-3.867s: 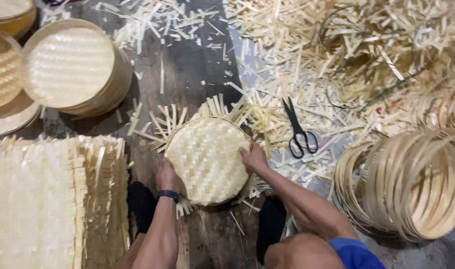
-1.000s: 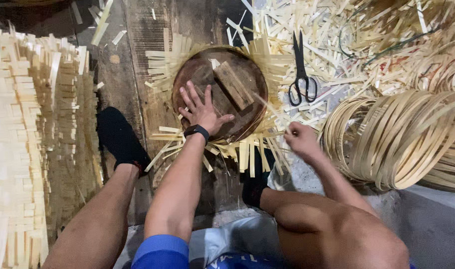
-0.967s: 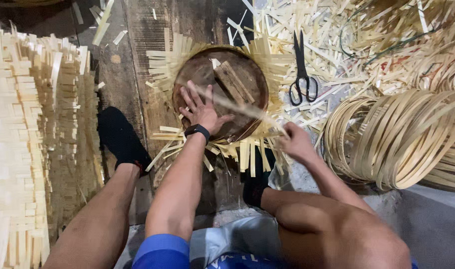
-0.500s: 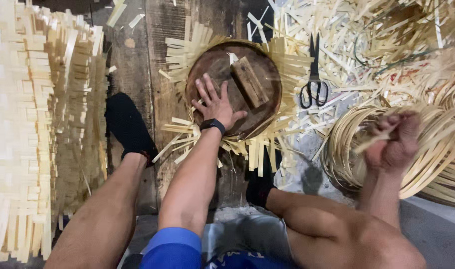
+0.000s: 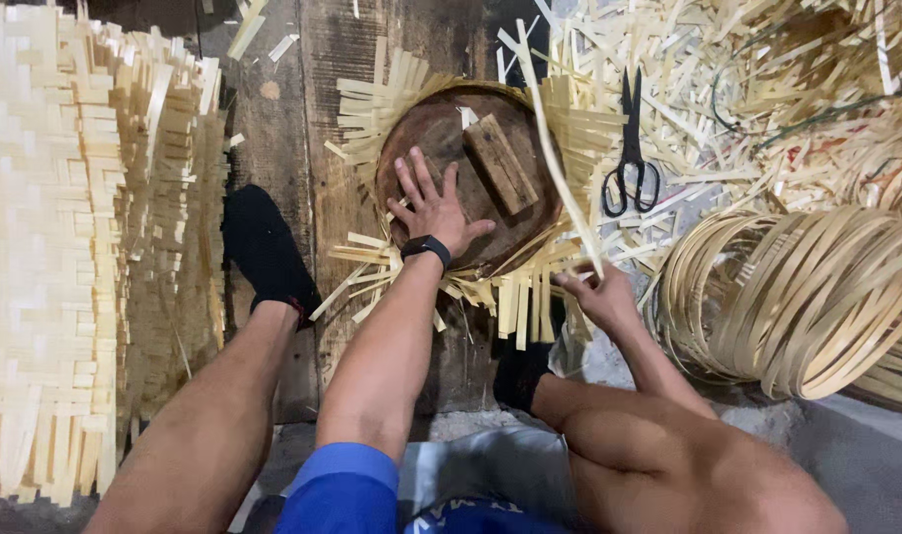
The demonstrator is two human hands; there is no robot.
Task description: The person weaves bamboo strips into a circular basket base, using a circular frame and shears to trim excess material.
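Note:
My left hand (image 5: 433,205) presses flat, fingers spread, on a round dark wooden disc (image 5: 441,133) with a small wooden block (image 5: 501,163) fixed on top. The disc lies on a woven bamboo mat (image 5: 372,109) whose loose strip ends stick out all round it. A black watch is on that wrist. My right hand (image 5: 597,295) is at the disc's lower right edge and pinches a long thin bamboo strip (image 5: 554,148) that runs up across the disc's right side.
Black scissors (image 5: 630,158) lie to the right among loose bamboo offcuts. A bundle of bamboo hoops (image 5: 816,297) sits at the right. A tall stack of woven mats (image 5: 65,247) fills the left. My feet in black socks (image 5: 268,252) rest on the wooden boards.
My right hand, which was raised by the hoops half a second ago, has come down to the disc's edge with a long strip. The left hand stays on the disc.

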